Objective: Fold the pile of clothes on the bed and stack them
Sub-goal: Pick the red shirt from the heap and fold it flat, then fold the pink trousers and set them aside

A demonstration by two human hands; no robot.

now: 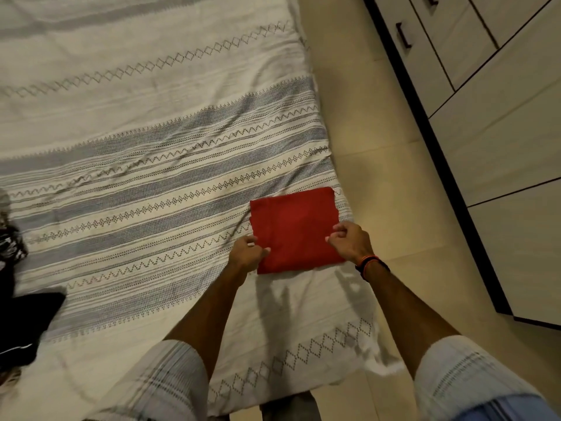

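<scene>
Striped short sleeves (170, 381) fill the bottom of the view, and from them two bare forearms are stretched toward a red garment (296, 227), which serves as the landmark here. It is folded into a compact, near-square packet and lies flat on the patterned bedspread (136, 153), close to the bed's edge, with the tiled floor (379, 165) just beyond it. The left hand (247, 253) is placed at the packet's near left edge, fingers curled and pinching the cloth. The right hand (352, 241), with a banded wrist, is closed over the near right corner, fingers bent as if gripping the fabric.

One item is thus judged folded, and appears to be being set down or squared as the base of a stack. No other folded piece is seen beside it. Well to the left of the red garment, at the frame's edge, dark clothes (21, 323) lie loose and unfolded, so most of the work is judged to be left.
</scene>
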